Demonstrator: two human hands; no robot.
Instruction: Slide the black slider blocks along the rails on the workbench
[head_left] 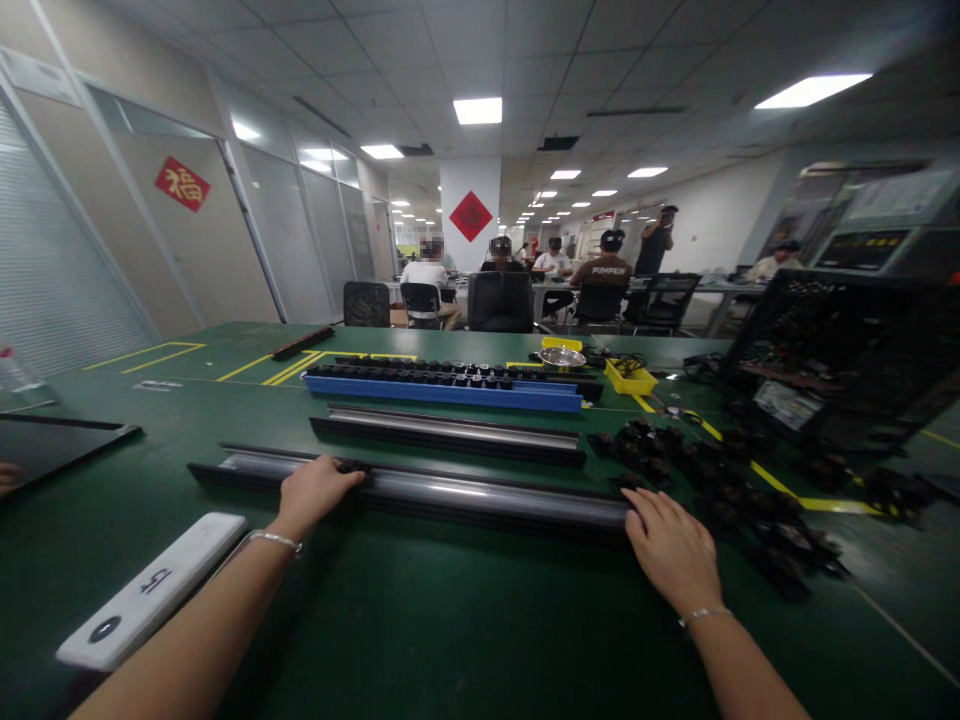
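Note:
A long dark metal channel (480, 492) with a shiny inner face lies lengthwise in front of me on the green table. My left hand (316, 495) is closed at its left part, thumb and fingers around a small black part (352, 467) at the channel's edge. At the right end, my right hand (675, 550) grips the channel with curled fingers; its fingertips are partly hidden. Behind lies a second, shorter channel (450, 430). Farther back, a blue rail (442, 393) bears rows of small black parts (420, 370).
Loose black parts (675, 460) are heaped at the right, near a large open black case (832, 350). A yellow bin (630, 377) and a metal dish (562, 357) stand farther back. At the left lie a white oblong device (154, 590) and a black tray (60, 450). Several people sit beyond.

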